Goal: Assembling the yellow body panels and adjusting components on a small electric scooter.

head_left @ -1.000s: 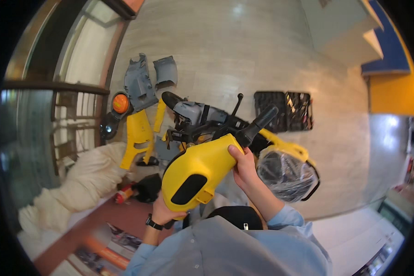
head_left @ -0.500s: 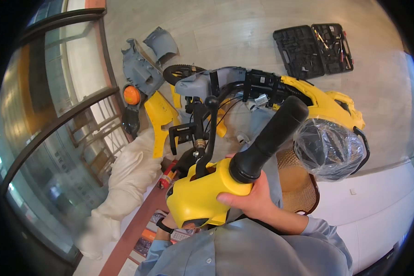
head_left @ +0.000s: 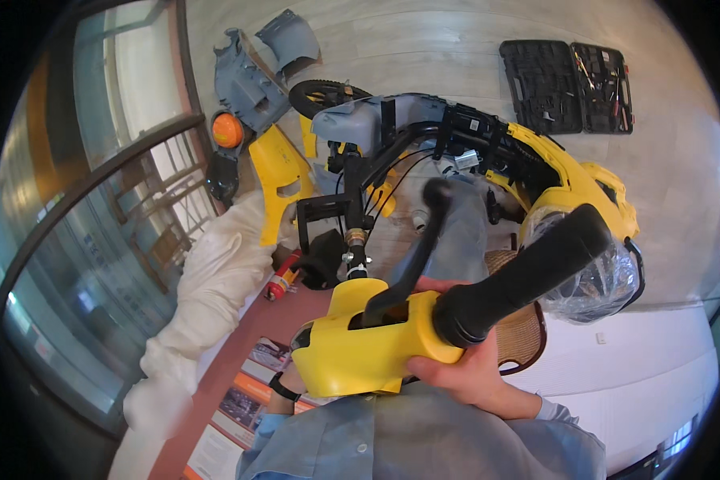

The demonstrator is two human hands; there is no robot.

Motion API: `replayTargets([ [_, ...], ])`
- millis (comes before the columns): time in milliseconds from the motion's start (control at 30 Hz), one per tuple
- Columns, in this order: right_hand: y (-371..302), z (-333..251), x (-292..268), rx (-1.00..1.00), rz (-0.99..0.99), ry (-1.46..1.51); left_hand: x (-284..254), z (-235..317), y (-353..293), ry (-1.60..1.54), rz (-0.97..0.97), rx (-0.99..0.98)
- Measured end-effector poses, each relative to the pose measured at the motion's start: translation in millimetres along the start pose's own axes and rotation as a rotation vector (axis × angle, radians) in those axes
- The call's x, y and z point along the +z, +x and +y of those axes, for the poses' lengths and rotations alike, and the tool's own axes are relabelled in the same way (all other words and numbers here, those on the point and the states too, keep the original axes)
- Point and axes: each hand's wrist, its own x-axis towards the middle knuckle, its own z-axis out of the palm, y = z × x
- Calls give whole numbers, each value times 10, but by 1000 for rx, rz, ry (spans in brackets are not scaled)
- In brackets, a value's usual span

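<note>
A yellow handlebar cover [head_left: 352,352] sits in front of my chest, with a black rubber grip [head_left: 528,276] pointing up and right. A black brake lever [head_left: 414,260] rises beside the grip. My right hand [head_left: 470,374] is closed around the cover's right end, just below the grip, thumb on the near side. Most of my left hand [head_left: 293,379] lies hidden behind the cover's left end; only its edge and a wrist with a black band show, so its fingers cannot be made out. Past the cover stands the metal steering stem [head_left: 356,244] of a partly stripped scooter frame [head_left: 424,136].
Grey plastic panels [head_left: 252,88], an orange lamp [head_left: 227,130] and a yellow panel [head_left: 280,180] lie far left. An open black tool case [head_left: 540,84] is far right. A plastic-wrapped seat [head_left: 588,276], woven chair [head_left: 520,332], red extinguisher [head_left: 283,276] and white cloth [head_left: 208,304] surround me.
The handlebar cover has turned and shifted right, its grip swinging right and lower. The brake lever now leans right. My right hand has moved along with the cover, and the view has shifted slightly.
</note>
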Motion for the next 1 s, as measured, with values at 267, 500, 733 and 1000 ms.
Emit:
replayTargets([
  [267,-156,92,-152,139,118,50,136,-133,-180,-198,128,91],
  [500,-48,5,-99,85,54,-110,221,-270,-275,-63,205,29],
  [733,-49,-41,-58,1,111,-224,538,-446,-514,43,899,219],
  [1000,83,-282,-419,68,24,-35,2245,-871,-148,-968,527,-185],
])
